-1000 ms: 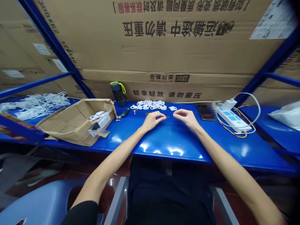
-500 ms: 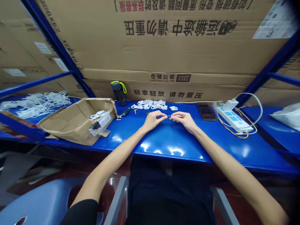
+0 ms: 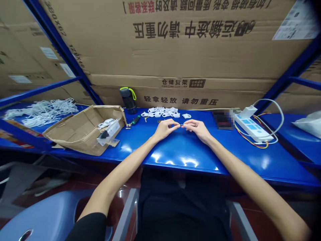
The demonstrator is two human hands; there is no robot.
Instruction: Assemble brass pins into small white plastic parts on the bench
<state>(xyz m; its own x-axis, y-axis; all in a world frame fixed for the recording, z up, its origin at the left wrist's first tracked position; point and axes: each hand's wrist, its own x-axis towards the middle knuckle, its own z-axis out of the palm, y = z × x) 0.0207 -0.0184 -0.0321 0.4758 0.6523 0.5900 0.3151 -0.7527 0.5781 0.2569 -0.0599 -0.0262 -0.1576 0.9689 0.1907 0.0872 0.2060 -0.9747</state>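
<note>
My left hand and my right hand meet fingertip to fingertip above the blue table. Between them runs a small thin dark piece, pinched from both sides; its kind is too small to make out. Behind the hands lies a heap of white plastic pieces, with one white piece apart from it. Small brass-coloured parts rest left of the hands, close to a green-handled screwdriver.
An open cardboard box holds white pieces and a small bag at left. A dark bottle stands at the back. On the right are a dark, partly blurred object and a white power strip with cables. White cords lie far left.
The view has shifted very slightly. Both hands stay together in almost the same pose, still pinching the thin piece.
</note>
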